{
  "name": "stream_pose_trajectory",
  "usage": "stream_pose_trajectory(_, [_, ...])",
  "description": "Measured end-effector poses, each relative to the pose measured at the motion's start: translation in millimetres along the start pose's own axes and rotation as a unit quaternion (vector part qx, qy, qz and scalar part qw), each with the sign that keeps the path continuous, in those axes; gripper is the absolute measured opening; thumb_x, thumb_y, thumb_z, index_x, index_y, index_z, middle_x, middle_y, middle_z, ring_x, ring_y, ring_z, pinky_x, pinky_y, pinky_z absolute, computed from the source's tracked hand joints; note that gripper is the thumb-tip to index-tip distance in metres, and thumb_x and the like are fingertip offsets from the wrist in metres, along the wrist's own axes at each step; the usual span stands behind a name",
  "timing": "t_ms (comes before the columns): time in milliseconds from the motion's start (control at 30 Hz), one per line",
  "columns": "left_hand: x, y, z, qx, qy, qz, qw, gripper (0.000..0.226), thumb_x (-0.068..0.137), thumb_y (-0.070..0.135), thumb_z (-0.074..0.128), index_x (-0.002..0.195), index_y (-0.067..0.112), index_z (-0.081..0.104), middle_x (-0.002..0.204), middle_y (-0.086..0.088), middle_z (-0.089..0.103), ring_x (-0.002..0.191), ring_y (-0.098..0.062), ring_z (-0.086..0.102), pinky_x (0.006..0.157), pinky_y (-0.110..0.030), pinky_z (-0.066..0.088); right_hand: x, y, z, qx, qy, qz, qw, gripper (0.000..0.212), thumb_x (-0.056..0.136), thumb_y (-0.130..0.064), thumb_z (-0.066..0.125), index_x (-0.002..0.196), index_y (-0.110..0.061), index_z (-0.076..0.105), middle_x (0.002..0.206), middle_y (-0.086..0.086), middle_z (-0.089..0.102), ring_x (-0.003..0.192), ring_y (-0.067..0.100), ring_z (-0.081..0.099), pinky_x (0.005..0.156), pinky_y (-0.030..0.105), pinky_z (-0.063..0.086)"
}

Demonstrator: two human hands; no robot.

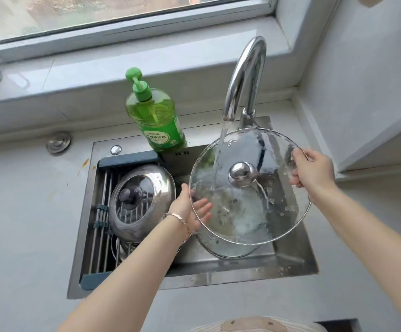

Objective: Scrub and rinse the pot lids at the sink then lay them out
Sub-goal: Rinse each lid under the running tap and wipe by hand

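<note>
The right grip is closed on the right rim of the glass lid, which is pinched at its edge. The left grip is spread, its straight fingers laid under the lid's lower left edge and seen through the glass; a bracelet is worn at that wrist. The lid is held tilted over the sink, knob uppermost, in the water stream from the faucet. A second glass lid is noted in the basin directly below. A steel lid with a dark knob is rested on the drying rack at the sink's left. A green detergent bottle is stood behind the sink on the table
</note>
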State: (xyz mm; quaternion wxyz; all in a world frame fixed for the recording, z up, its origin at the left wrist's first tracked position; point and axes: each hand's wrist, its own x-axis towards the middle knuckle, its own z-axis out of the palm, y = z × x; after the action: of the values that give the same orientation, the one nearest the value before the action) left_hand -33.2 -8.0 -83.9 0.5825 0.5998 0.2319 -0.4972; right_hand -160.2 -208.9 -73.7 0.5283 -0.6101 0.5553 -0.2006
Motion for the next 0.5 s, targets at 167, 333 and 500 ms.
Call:
stream_pose_trajectory(167, [-1, -15, -2, -0.004, 0.019, -0.074, 0.997, 0.057, 0.095, 0.055, 0.030, 0.134, 0.015, 0.041, 0.099, -0.014, 0.056, 0.097, -0.029, 0.056, 0.093, -0.051, 0.041, -3, -6, -3, -0.070, -0.012, -0.067, 0.995, 0.032, 0.092, -0.026, 0.050, 0.087, 0.005, 0.057, 0.050, 0.007, 0.046, 0.028, 0.009, 0.049, 0.044, 0.025, 0.036])
stream_pose_trajectory(333, [-9, -3, -24, -0.022, 0.066, -0.098, 0.993, 0.042, 0.097, 0.047, 0.033, 0.105, 0.009, 0.048, 0.091, -0.012, 0.059, 0.080, -0.024, 0.057, 0.093, -0.048, 0.042, -9, -3, 13, -0.088, -0.052, -0.047, 0.994, 0.023, 0.093, -0.024, 0.048, 0.082, -0.006, 0.057, 0.054, 0.006, 0.047, 0.028, 0.008, 0.048, 0.047, 0.026, 0.039])
stream_pose_trajectory(500, [-19, 30, -48, -0.017, 0.116, -0.070, 0.991, 0.040, 0.098, 0.039, 0.037, 0.098, 0.003, 0.054, 0.089, -0.005, 0.061, 0.074, -0.017, 0.057, 0.070, -0.030, 0.047, -20, 25, 46, -0.050, -0.096, 0.081, 0.991, 0.020, 0.097, -0.023, 0.043, 0.087, -0.009, 0.053, 0.057, 0.007, 0.044, 0.032, 0.010, 0.045, 0.040, 0.020, 0.031])
